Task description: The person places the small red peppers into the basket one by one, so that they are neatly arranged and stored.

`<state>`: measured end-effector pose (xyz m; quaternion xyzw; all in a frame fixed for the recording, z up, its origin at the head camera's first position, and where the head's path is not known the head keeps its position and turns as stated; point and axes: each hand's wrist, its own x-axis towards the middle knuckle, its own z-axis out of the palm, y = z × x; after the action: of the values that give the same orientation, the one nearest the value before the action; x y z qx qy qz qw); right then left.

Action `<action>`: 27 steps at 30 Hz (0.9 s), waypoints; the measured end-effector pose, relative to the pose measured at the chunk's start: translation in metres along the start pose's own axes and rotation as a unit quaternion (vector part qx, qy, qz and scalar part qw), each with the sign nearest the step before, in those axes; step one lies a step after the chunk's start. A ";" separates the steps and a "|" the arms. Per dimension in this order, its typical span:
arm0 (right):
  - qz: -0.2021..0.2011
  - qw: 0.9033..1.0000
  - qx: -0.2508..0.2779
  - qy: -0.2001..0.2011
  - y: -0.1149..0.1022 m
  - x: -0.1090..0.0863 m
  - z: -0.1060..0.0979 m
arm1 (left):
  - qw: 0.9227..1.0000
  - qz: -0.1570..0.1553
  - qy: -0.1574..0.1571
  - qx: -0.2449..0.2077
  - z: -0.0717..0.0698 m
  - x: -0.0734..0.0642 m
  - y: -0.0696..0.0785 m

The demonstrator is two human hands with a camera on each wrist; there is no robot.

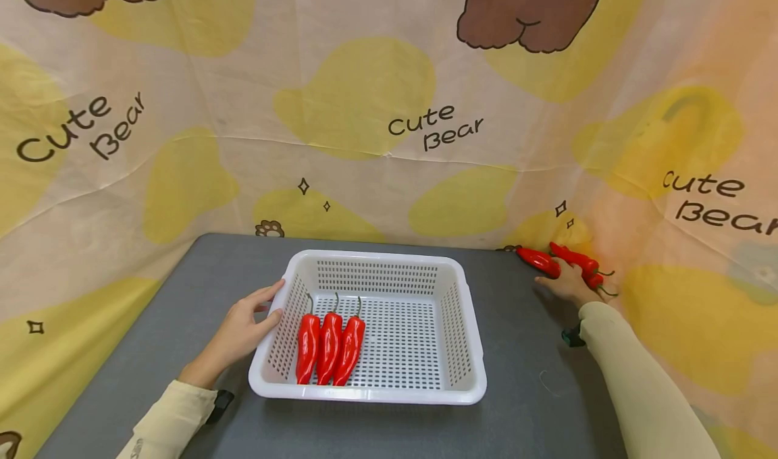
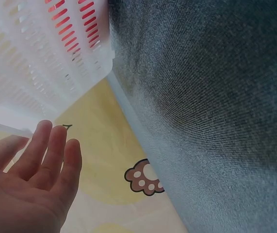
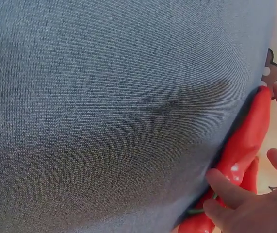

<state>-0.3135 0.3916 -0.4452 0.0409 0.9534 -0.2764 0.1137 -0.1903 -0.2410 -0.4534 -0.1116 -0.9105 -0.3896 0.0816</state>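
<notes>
A white plastic basket [image 1: 377, 393] sits on the grey table, with three red chili peppers [image 1: 330, 347] side by side along its left part, stems toward the far side. My left hand [image 1: 246, 324] touches the basket's left rim; the left wrist view shows its fingers [image 2: 41, 150] fairly straight. At the far right corner my right hand [image 1: 568, 282] reaches over a small group of red chili peppers [image 1: 537, 261]. Spread fingers [image 3: 228, 187] lie about one pepper [image 3: 249, 131] in the right wrist view, some touching it. Part of the group is hidden under the hand.
The grey table [image 1: 516, 337] meets a hanging cloth [image 1: 365, 175] with yellow patches and bear prints at the back and sides. The far-right peppers lie close against this cloth. A thin, pale thread [image 1: 550, 385] lies right of the basket.
</notes>
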 end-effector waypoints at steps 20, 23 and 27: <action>-0.021 0.999 -0.043 0.000 0.008 0.001 0.000 | 1.000 -0.001 -0.004 0.005 -0.001 0.001 0.000; -0.016 0.998 -0.059 0.014 0.008 0.000 0.004 | 1.000 0.001 -0.007 0.007 -0.001 0.001 0.001; -0.015 0.998 -0.060 0.032 0.008 -0.002 0.008 | 1.000 0.003 -0.005 0.006 -0.001 0.001 0.001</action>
<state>-0.3086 0.3940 -0.4555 0.0285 0.9719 -0.2190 0.0813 -0.1914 -0.2408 -0.4522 -0.1155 -0.9131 -0.3831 0.0787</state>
